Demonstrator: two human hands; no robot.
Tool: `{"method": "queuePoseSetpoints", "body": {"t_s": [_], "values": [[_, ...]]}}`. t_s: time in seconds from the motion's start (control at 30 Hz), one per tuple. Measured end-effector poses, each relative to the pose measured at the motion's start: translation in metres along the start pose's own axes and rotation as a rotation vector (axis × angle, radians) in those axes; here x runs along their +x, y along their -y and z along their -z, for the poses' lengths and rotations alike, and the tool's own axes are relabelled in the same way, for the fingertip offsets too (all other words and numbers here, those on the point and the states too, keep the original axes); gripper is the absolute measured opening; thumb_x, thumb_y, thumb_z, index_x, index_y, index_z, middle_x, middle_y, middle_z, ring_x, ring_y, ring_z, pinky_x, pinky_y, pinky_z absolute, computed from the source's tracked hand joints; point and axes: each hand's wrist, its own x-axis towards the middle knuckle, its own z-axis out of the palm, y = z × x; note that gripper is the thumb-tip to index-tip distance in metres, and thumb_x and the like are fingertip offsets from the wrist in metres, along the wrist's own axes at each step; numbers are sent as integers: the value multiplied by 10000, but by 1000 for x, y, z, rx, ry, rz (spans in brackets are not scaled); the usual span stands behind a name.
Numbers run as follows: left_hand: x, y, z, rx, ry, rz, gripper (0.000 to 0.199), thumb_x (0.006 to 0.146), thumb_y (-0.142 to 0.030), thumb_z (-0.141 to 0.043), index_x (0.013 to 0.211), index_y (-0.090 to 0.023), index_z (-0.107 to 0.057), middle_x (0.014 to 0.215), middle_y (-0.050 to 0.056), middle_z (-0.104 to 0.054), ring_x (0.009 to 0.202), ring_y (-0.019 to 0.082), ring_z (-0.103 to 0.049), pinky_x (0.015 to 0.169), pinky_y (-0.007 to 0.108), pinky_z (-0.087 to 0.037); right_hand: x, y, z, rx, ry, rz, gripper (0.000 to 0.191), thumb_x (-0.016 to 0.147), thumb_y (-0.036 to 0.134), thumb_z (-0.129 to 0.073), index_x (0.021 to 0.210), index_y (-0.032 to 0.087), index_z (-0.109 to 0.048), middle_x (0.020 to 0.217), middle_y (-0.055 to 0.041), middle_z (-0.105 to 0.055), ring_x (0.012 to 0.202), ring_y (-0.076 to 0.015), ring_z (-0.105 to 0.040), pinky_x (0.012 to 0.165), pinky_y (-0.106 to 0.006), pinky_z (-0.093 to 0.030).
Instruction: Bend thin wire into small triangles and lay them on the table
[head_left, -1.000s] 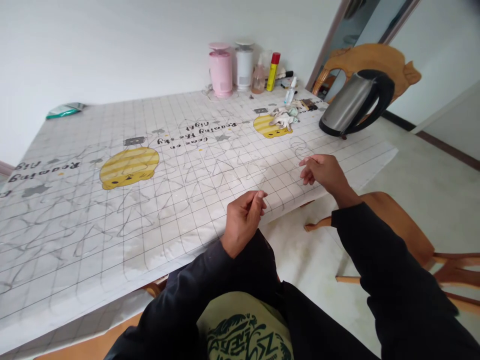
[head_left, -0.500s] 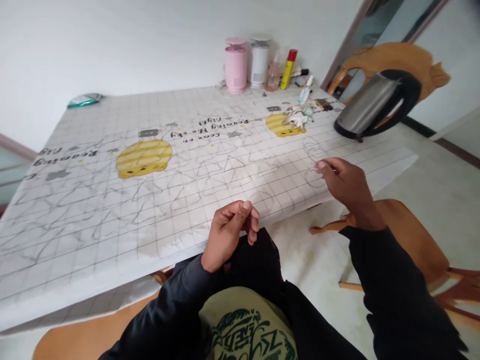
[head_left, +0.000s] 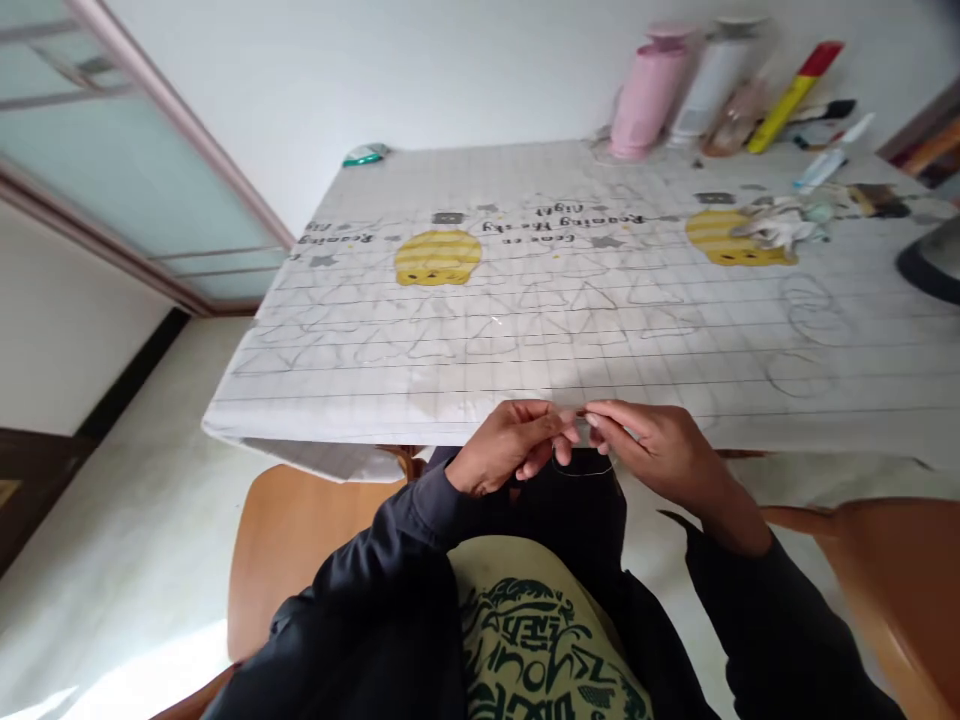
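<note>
My left hand (head_left: 517, 445) and my right hand (head_left: 649, 440) meet at the table's front edge above my lap, their fingertips almost touching. Both are closed in a pinch. A thin pale thread (head_left: 583, 474) hangs in a small loop beneath the fingers, running from one hand to the other. Whatever else sits between the fingertips is too small to make out. Just beyond the hands lies the white checked tablecloth (head_left: 480, 375), with yellow cartoon heads and pencil-like lines on it.
At the table's back right stand a pink cylinder (head_left: 649, 95), a white cylinder (head_left: 716, 85), a yellow can with red cap (head_left: 791, 100) and a small bottle (head_left: 832, 155). A crumpled cloth (head_left: 787, 225) lies near a kettle (head_left: 934, 260). Wooden chairs (head_left: 300, 560) flank me.
My right hand has come in from the right to meet my left hand at the fingertips. The thread loop now shows between them. The view has swung left.
</note>
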Motion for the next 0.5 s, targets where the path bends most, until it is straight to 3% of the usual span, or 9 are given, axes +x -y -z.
{"method": "queuePoseSetpoints", "body": {"t_s": [0.17, 0.33, 0.5], "values": [[-31, 26, 15, -12, -97, -62, 489, 913, -506, -879, 1212, -135, -765, 1053, 112, -821, 464, 34, -517, 410, 191, -405, -11, 19, -30, 12, -148, -75, 282, 1129, 385, -562, 1182, 308, -828, 853, -20, -831, 627, -206, -758, 637, -347, -603], [-57, 48, 17, -100, -82, -119, 477, 935, -545, -862, 1145, -127, -770, 1037, 138, -811, 596, 115, -669, 503, 241, -535, -17, 43, -53, 47, -285, -179, 276, 1118, 464, -564, 1188, 332, -796, 783, -16, -803, 627, -258, -771, 685, -424, -645], [-73, 53, 16, -178, -89, -211, 481, 962, -572, -834, 1123, -121, -790, 957, 117, -786, 692, 162, -725, 567, 266, -582, -22, 67, -63, 165, -339, -281, 299, 1110, 504, -570, 1207, 313, -779, 763, -23, -790, 636, -263, -772, 709, -436, -648]]}}
